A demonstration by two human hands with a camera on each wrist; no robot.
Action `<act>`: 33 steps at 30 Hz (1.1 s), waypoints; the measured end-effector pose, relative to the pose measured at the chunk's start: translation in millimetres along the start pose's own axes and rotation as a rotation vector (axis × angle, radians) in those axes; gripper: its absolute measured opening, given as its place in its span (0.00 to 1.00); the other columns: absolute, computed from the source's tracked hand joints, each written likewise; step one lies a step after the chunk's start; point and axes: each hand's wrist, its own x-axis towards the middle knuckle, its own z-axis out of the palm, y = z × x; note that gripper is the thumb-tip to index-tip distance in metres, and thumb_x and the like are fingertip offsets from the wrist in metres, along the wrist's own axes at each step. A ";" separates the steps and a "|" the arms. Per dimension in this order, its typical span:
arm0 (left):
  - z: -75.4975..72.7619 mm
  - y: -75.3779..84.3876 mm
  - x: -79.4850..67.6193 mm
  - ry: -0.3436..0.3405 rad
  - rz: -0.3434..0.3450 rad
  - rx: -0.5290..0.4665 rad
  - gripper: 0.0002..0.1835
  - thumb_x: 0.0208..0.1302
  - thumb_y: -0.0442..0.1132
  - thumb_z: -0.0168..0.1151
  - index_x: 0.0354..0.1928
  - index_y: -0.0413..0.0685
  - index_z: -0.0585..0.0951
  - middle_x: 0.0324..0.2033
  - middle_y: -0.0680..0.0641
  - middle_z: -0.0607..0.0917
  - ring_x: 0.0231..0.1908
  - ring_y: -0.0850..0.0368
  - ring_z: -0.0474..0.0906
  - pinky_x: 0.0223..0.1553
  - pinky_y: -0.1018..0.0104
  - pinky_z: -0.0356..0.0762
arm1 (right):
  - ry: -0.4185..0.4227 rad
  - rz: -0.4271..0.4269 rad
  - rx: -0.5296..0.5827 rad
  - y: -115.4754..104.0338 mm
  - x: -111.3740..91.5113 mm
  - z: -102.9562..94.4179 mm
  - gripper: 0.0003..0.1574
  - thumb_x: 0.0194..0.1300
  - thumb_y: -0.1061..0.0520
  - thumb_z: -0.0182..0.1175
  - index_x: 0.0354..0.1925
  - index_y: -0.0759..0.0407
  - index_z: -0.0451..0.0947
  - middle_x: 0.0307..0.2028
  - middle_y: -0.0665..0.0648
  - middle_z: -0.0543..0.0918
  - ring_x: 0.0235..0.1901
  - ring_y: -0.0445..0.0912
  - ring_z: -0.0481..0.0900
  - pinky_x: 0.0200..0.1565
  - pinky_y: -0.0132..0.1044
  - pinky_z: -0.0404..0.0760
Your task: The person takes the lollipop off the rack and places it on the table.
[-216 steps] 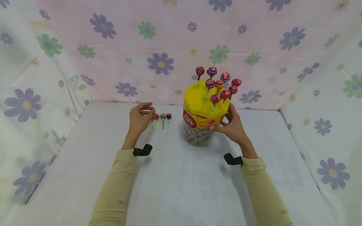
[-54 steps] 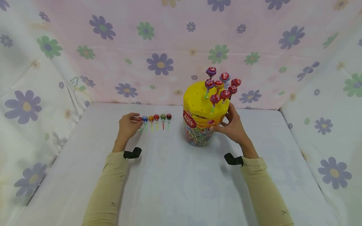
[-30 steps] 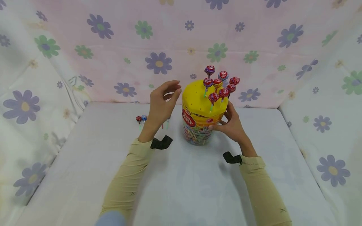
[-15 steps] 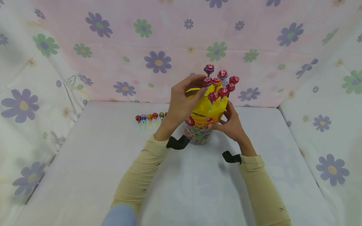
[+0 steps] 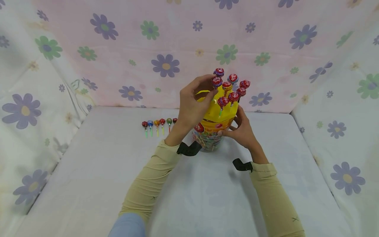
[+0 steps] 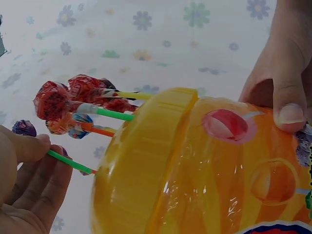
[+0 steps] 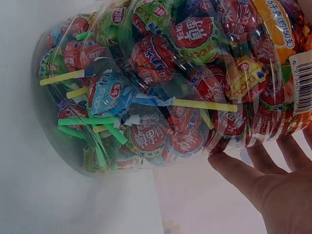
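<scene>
My left hand (image 5: 192, 103) pinches a purple-wrapped lollipop (image 5: 217, 82) above the jar's yellow lid (image 5: 219, 113). In the left wrist view its green stick (image 6: 73, 163) runs from between thumb and fingers down to the lid's surface. Several other lollipops, among them a front one (image 5: 223, 101), stand upright in the lid. The clear jar (image 5: 208, 141) is upright on the table and full of wrapped lollipops, which the right wrist view shows through its wall. My right hand (image 5: 244, 133) holds the jar's right side, thumb toward the front and fingers behind.
Left of the jar, several lollipops lie side by side on the white-covered table (image 5: 88, 184), including a blue one (image 5: 150, 123) and a green one (image 5: 169, 121). A flower-patterned curtain (image 5: 124, 59) closes off the back and sides.
A dark red lollipop from the lid's back left now lies at the row's left end. My left hand came back to the lid, pinched the purple lollipop and raised it slightly. My right hand stayed.
</scene>
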 end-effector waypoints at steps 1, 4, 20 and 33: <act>-1.3 0.0 -0.1 0.008 0.012 -0.007 0.20 0.66 0.25 0.65 0.59 0.32 0.79 0.49 0.36 0.85 0.47 0.47 0.85 0.51 0.62 0.86 | 0.000 0.001 -0.001 -0.1 -0.1 -0.1 0.64 0.55 0.69 0.74 0.79 0.47 0.50 0.73 0.58 0.64 0.73 0.60 0.64 0.63 0.64 0.74; -7.8 -0.7 -2.1 0.032 0.038 -0.016 0.20 0.65 0.24 0.65 0.58 0.31 0.78 0.48 0.35 0.85 0.46 0.46 0.85 0.50 0.60 0.87 | -0.003 0.001 -0.004 -0.5 -0.4 -0.4 0.64 0.55 0.69 0.74 0.79 0.47 0.50 0.73 0.58 0.64 0.72 0.59 0.64 0.63 0.64 0.74; -68.5 -32.9 -38.5 0.141 -0.114 0.068 0.19 0.63 0.24 0.67 0.57 0.31 0.81 0.46 0.34 0.86 0.41 0.52 0.86 0.44 0.69 0.87 | -0.009 -0.010 0.001 -1.1 -0.8 -0.5 0.64 0.55 0.69 0.75 0.79 0.44 0.51 0.73 0.56 0.65 0.72 0.59 0.65 0.62 0.64 0.74; -134.5 -78.7 -84.7 0.215 -0.331 0.154 0.19 0.62 0.20 0.65 0.57 0.26 0.80 0.46 0.27 0.83 0.37 0.63 0.85 0.39 0.79 0.83 | -0.010 -0.011 0.001 0.6 -0.3 -0.5 0.64 0.56 0.69 0.74 0.79 0.42 0.51 0.72 0.56 0.65 0.71 0.58 0.66 0.63 0.64 0.74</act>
